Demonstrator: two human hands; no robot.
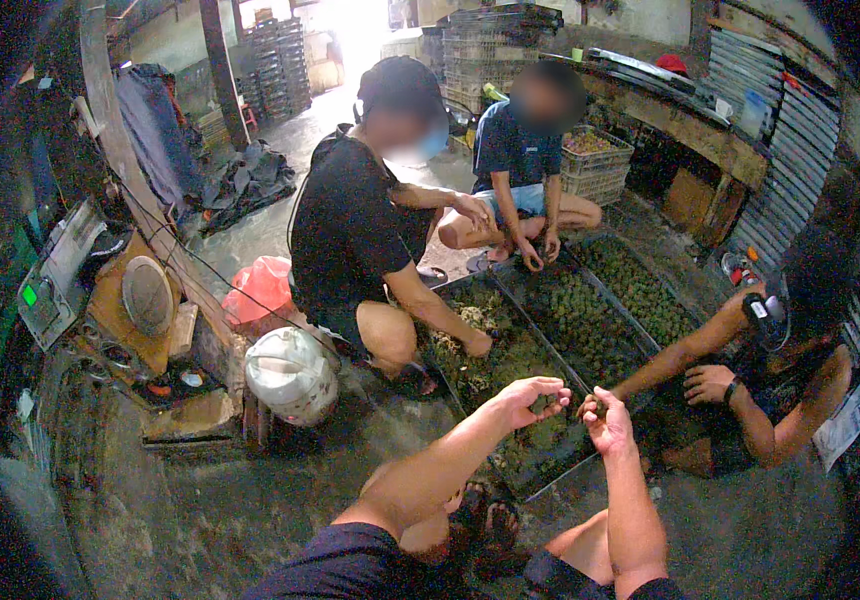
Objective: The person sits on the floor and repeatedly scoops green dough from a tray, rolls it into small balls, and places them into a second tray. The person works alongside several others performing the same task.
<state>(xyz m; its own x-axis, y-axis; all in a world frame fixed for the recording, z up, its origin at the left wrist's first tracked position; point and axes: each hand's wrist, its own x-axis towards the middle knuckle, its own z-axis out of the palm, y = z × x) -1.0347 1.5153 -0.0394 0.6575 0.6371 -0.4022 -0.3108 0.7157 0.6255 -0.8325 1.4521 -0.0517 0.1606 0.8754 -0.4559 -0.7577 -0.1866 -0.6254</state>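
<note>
**Two hands over the sorting tray, each closed on a small green piece**

Far left, at nine o'clock, a scale with a green display (42,298) sits by a round fan (147,294). Toward the centre, at about eight o'clock, a white plastic jug (291,375) stands on the wet floor, with a red bag (259,288) just behind it.

The left hand (533,397), a little below centre, is curled narrowly around a small green piece (544,403), fingers folded over it so little of it shows. It hovers above the near end of the long black tray (550,470) filled with green bits. Just to its right, the right hand (605,418) pinches a second small dark-green piece (598,407) between thumb and fingertips. The two hands are near each other, not touching.

At twelve o'clock two other people crouch at the tray's far side, hands in the green heap. At three o'clock a third person's arm reaches in toward the right hand.
</note>
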